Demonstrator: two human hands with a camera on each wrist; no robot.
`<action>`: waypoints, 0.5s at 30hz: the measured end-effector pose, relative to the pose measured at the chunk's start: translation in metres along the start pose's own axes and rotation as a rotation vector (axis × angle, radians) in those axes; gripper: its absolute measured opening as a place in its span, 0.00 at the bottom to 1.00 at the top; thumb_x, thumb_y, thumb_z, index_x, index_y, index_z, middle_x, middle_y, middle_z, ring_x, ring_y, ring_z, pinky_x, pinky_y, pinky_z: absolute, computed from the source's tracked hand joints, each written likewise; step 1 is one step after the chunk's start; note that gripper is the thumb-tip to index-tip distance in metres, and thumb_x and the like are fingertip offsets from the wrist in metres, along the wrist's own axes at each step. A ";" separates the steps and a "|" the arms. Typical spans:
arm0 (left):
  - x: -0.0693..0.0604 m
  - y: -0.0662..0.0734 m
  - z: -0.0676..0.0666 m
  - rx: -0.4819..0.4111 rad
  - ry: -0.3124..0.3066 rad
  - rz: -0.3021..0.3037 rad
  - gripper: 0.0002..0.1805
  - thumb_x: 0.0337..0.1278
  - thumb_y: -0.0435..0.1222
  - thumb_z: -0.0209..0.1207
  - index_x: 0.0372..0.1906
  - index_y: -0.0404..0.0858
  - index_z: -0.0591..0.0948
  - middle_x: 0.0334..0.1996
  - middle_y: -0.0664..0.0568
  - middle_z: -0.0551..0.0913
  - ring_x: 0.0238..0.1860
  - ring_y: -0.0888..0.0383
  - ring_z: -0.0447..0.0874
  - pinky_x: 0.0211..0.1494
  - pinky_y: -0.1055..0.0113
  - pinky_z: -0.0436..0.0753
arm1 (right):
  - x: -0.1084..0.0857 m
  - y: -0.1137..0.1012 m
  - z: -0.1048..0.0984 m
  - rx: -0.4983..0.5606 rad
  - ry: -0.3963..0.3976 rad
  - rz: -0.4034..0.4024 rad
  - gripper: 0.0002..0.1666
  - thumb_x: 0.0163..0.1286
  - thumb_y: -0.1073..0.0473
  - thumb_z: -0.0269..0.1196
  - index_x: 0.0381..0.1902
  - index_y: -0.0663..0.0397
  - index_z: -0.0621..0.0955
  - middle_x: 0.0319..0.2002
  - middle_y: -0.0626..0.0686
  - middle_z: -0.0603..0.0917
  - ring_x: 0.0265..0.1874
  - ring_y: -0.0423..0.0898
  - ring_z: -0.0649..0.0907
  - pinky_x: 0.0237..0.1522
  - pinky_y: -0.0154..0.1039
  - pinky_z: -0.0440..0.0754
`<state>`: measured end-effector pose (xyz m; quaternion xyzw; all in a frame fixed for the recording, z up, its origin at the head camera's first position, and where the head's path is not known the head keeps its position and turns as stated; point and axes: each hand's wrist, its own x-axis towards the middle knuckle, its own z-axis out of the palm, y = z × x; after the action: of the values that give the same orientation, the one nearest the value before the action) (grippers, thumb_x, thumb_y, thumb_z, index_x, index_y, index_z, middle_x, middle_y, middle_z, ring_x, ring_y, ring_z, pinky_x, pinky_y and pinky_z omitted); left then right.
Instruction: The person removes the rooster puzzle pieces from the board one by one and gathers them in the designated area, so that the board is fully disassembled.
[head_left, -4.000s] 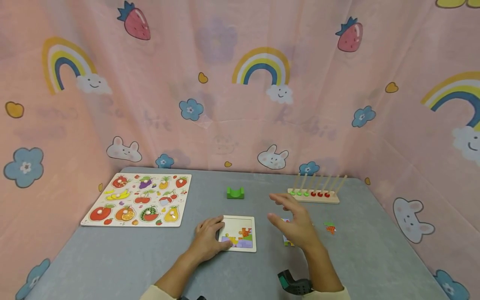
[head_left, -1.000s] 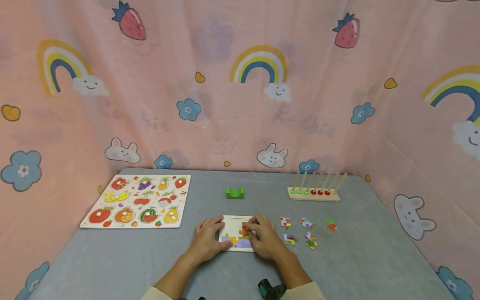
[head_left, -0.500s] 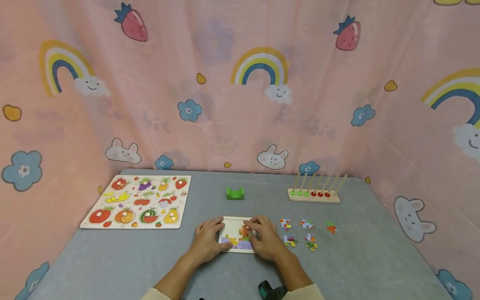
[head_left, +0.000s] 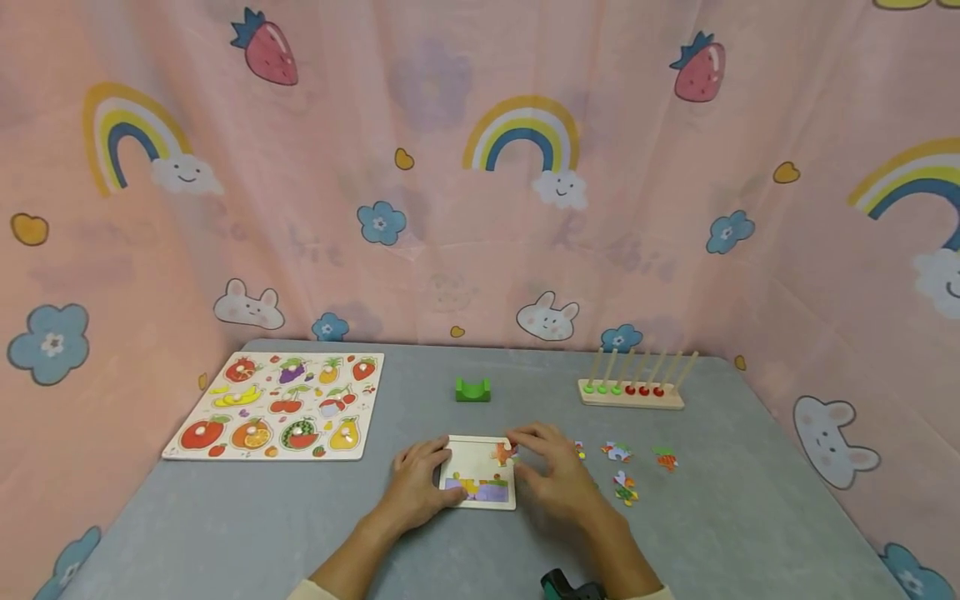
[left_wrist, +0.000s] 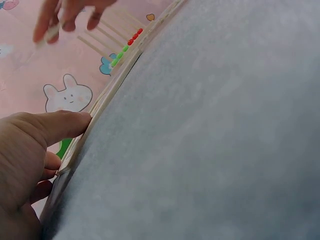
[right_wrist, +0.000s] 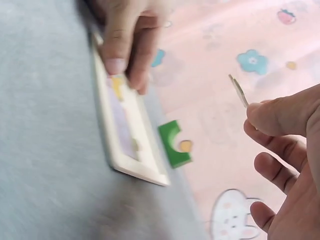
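Note:
In the head view my left hand point(head_left: 415, 485) holds the left side of a small wooden jigsaw tray point(head_left: 469, 457), thumb on its near left corner. Joined purple and yellow jigsaw pieces point(head_left: 483, 491) line the tray's near side. My right hand point(head_left: 562, 479) pinches an orange jigsaw piece point(head_left: 501, 454) between thumb and fingertips over the tray's right part. The right wrist view shows that piece point(right_wrist: 239, 92) edge-on, apart from the tray point(right_wrist: 142, 175). In the left wrist view the left thumb point(left_wrist: 70, 124) presses the tray's edge.
Loose jigsaw pieces point(head_left: 625, 488) lie right of the tray, some hidden behind the right hand. A fruit puzzle board point(head_left: 258, 417) lies at the left. A green block point(head_left: 472, 392) and a peg rack with beads point(head_left: 633, 397) stand farther back.
Four seconds ago the right hand hovered over the loose pieces. It then came to the orange piece in the tray, and now has lifted it out, up and rightward. The left hand stays put.

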<state>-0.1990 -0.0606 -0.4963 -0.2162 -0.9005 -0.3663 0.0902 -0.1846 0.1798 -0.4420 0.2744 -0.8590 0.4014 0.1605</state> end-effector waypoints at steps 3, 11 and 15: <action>0.000 0.000 -0.001 -0.005 -0.007 -0.010 0.32 0.37 0.41 0.74 0.50 0.27 0.81 0.59 0.41 0.75 0.61 0.43 0.68 0.59 0.40 0.56 | -0.002 -0.003 -0.011 -0.003 0.013 -0.021 0.26 0.55 0.71 0.69 0.54 0.55 0.83 0.49 0.44 0.80 0.51 0.46 0.75 0.49 0.52 0.74; 0.001 -0.001 -0.001 0.001 -0.014 -0.009 0.33 0.37 0.41 0.74 0.52 0.27 0.80 0.60 0.41 0.75 0.61 0.42 0.68 0.60 0.40 0.56 | -0.011 -0.009 -0.033 0.000 0.054 -0.113 0.26 0.56 0.69 0.70 0.55 0.57 0.82 0.50 0.45 0.81 0.50 0.46 0.75 0.47 0.46 0.74; 0.001 -0.001 -0.001 0.002 -0.020 -0.012 0.33 0.38 0.41 0.74 0.52 0.27 0.80 0.60 0.42 0.74 0.61 0.43 0.68 0.60 0.40 0.56 | -0.016 -0.012 -0.042 0.010 0.065 -0.119 0.27 0.55 0.71 0.70 0.55 0.57 0.82 0.50 0.46 0.81 0.50 0.46 0.75 0.47 0.42 0.74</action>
<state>-0.2001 -0.0616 -0.4960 -0.2142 -0.9031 -0.3638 0.0792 -0.1625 0.2115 -0.4161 0.3127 -0.8334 0.4041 0.2105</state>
